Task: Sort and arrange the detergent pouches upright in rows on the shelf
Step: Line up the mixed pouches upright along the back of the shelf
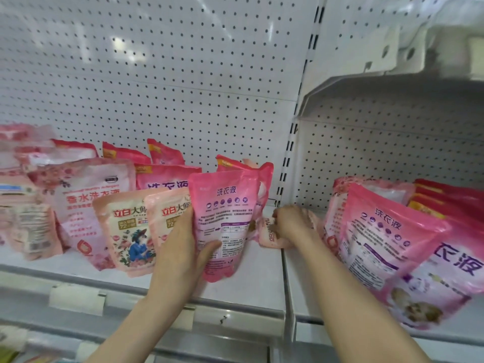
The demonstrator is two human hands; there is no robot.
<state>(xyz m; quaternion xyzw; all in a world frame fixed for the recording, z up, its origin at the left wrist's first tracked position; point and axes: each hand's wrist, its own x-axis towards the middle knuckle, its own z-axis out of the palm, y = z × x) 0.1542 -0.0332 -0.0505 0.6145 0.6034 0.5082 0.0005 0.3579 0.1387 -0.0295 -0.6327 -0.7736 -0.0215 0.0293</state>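
Gripping pink pouch in left hand, right hand clutching small pouch, white shelf, pegboard behind.

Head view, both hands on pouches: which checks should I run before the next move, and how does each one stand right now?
1. Left hand has a firm grip on the bright pink pouch: ok, fingers and thumb wrap its lower edge.
2. Bright pink pouch upright: ok, tilted only slightly.
3. Its base resting on the shelf: cannot tell.
4. Its front facing out: not ok, the fine-print back panel faces the camera.
5. Right hand holds the small pale pink pouch: ok, fingers curl over it.
6. Small pale pink pouch upright: not ok, its lettering runs sideways, low on the shelf.
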